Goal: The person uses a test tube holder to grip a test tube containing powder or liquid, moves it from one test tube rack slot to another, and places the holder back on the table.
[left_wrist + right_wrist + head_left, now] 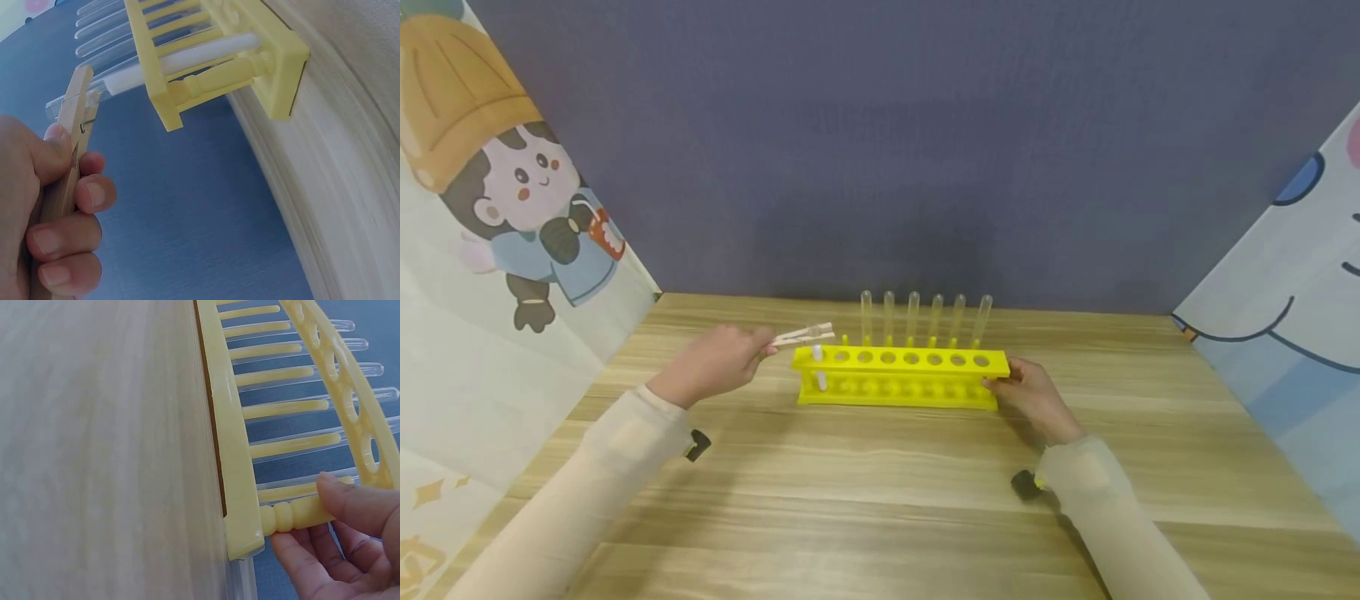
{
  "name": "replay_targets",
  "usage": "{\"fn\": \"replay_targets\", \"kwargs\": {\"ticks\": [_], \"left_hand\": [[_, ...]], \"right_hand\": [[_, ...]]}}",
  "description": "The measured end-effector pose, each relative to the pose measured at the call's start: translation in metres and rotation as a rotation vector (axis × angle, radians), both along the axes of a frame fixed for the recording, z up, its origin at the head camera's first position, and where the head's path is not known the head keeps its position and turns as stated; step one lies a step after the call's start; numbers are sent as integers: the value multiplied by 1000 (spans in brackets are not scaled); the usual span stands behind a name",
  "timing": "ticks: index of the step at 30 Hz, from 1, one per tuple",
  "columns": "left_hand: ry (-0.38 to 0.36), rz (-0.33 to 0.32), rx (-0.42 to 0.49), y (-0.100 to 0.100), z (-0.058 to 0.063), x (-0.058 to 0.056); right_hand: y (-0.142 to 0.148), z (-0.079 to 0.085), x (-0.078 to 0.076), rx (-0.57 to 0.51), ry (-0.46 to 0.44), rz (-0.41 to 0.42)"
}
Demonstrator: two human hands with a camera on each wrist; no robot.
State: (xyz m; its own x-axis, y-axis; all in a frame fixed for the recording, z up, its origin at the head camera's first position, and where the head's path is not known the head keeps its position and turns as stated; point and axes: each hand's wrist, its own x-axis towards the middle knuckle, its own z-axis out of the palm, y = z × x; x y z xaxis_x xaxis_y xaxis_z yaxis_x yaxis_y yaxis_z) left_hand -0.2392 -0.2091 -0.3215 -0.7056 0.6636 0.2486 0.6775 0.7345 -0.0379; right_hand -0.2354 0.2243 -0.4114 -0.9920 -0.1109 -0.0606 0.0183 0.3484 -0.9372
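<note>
My left hand (pixel 718 362) grips a wooden test tube clamp (pixel 78 109), thumb along one side and fingers curled round the handle. The clamp's tips are around the upper part of a clear test tube (pixel 55 109) with white contents. That tube stands in the leftmost hole of a yellow test tube rack (pixel 895 370). At the rack's other end, my right hand (pixel 1037 396) holds the end post (pixel 300 514) between thumb and fingers. Several clear test tubes (pixel 913 312) sit upside down on the rack's rear pegs.
The rack stands on a wood-grain table (pixel 880 492), near a dark blue-grey back panel (pixel 880 167). Printed cartoon panels rise on the left (pixel 460 333) and right (pixel 1262 283). In the rear row, the leftmost peg (pixel 845 340) is bare.
</note>
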Motion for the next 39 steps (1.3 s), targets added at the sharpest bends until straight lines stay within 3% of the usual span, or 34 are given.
{"fn": "replay_targets", "kwargs": {"ticks": [10, 24, 39], "left_hand": [[55, -30, 16, -2, -7, -1], [-34, 48, 14, 0, -8, 2], [-35, 52, 20, -1, -12, 1]], "right_hand": [[0, 0, 2, -8, 6, 4], [1, -1, 2, 0, 19, 13], [2, -2, 0, 34, 19, 14]]}}
